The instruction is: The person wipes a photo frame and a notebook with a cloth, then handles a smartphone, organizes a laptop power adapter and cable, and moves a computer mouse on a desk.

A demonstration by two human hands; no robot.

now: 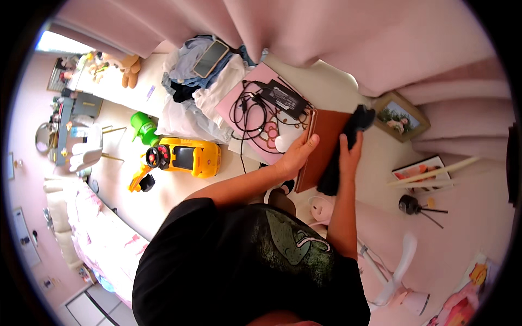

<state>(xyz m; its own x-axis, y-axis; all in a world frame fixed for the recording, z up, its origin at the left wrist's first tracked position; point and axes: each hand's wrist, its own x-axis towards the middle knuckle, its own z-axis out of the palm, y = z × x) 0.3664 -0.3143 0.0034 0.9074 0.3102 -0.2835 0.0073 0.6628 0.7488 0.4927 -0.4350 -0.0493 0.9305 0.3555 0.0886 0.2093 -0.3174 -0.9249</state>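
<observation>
My left hand (pixel 297 157) grips the left edge of a flat, brown, leather-like case (pixel 327 134), held tilted in front of me. My right hand (pixel 350 157) holds a black, soft-looking item (pixel 331 173) against the case's right side; what it is, I cannot tell. Just beyond my left hand lies a pink cartoon-printed flat panel (pixel 232 100). On it rest a black power adapter (pixel 284 98), its looped black cable (pixel 232 118) and a white rounded object (pixel 287 140), probably a computer mouse.
Folded clothes (pixel 185 61) with a smartphone (pixel 211 59) on top lie beyond the panel. A yellow ride-on toy digger (pixel 189 157) and a green toy (pixel 143 127) stand on the floor at left. Framed photo (pixel 397 116), reed diffuser (pixel 409 204) and pink curtains (pixel 326 28) are at right and above.
</observation>
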